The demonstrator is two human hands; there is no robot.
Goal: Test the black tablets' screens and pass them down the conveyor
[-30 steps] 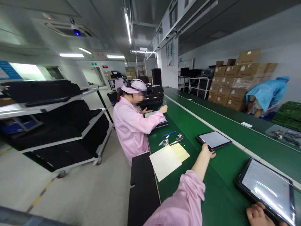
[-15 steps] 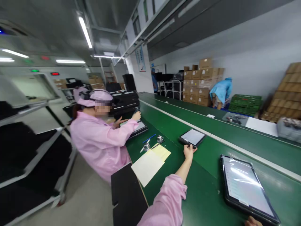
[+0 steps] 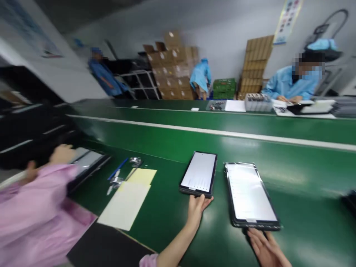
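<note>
A tablet [image 3: 200, 170] in a black case lies face up on the green bench, its screen lit pale. My left hand [image 3: 196, 207] grips its near edge, thumb side up and fingers partly beneath. To the right rests a second tablet [image 3: 250, 193], also black-edged, with a bright screen. At its near edge my right hand [image 3: 264, 244] is closed, the fingertips partly hidden under the case. A dark strip, perhaps a strap, shows beside those fingers. The two tablets lie apart with a narrow strip of bench between them.
White paper [image 3: 126, 204] and a yellow sheet [image 3: 141, 176] lie left, near a blue pen [image 3: 118, 168] and small metallic items. A co-worker's pink sleeve [image 3: 47, 193] is at far left by another tablet [image 3: 89, 163]. A pale rail [image 3: 194, 129] runs along the bench; other people are beyond.
My view has swung to the right. The left tablet, held by my left hand, has come nearer the second tablet and turned. My right hand, barely visible before, now shows at the second tablet's near edge.
</note>
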